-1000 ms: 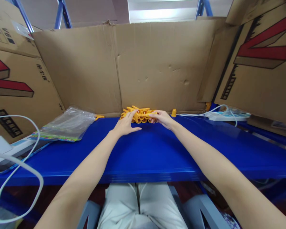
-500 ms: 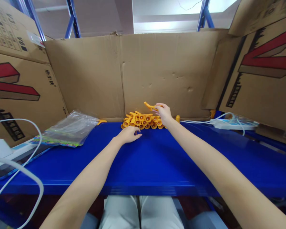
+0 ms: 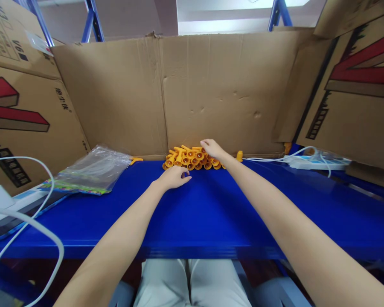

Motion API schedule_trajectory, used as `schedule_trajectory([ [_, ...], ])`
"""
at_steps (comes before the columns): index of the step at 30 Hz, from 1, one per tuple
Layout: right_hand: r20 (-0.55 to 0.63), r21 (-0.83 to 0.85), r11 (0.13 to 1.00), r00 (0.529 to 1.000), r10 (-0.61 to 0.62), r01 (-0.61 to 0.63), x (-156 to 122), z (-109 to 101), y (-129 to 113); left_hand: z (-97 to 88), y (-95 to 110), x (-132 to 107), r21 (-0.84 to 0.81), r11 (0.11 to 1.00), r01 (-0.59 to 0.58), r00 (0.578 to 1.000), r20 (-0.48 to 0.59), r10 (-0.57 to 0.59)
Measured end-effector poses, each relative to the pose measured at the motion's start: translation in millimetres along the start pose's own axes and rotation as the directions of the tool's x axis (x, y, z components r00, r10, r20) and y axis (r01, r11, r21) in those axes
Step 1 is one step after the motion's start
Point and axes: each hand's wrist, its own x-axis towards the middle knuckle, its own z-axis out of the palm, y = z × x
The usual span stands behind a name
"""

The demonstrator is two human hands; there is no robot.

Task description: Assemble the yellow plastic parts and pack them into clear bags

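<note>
Several orange plastic pieces, each with a flared cup end and a thin stem, lie stacked in a pile (image 3: pixel 187 160) against the cardboard, most cup mouths facing me. My right hand (image 3: pixel 213 148) is over the top right of the pile, its fingers bent down and closed around an orange cup-ended piece (image 3: pixel 204 150) that they mostly cover. At the pile's front left edge rests my left hand (image 3: pixel 173 177), with thumb and fingers apart and nothing seen between them. One more orange piece (image 3: pixel 240 156) stands upright just right of the pile.
Cardboard walls (image 3: pixel 224 85) enclose the blue table (image 3: pixel 195 213) at the back and sides. A clear plastic bag (image 3: pixel 92 170) lies at left, an orange forked piece (image 3: pixel 135 160) beside it. White cables (image 3: pixel 56 243) hang at front left; a power strip (image 3: pixel 316 163) sits at right.
My right hand has come down and slightly left onto the pile with the orange piece it held in the air. My left hand has stayed almost in place. The view has tilted slightly.
</note>
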Motion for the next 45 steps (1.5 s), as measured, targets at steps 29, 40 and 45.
schedule_trajectory([
  [29, -0.084, -0.562, 0.657, 0.824, 0.56, -0.503, -62, -47, 116, 0.9, 2, -1, -0.015, 0.999, 0.034, 0.999, 0.025, -0.034],
  [40, -0.044, -0.599, 0.703, 0.893, 0.448, -0.382, -90, -49, 104, -24.9, -69, -13, 0.272, 0.583, 0.766, 0.633, -0.157, -0.758],
  [45, -0.047, -0.591, 0.705, 0.889, 0.455, -0.392, -89, -50, 100, -39.3, -121, -39, 0.211, 0.378, 0.901, 0.406, -0.106, -0.908],
])
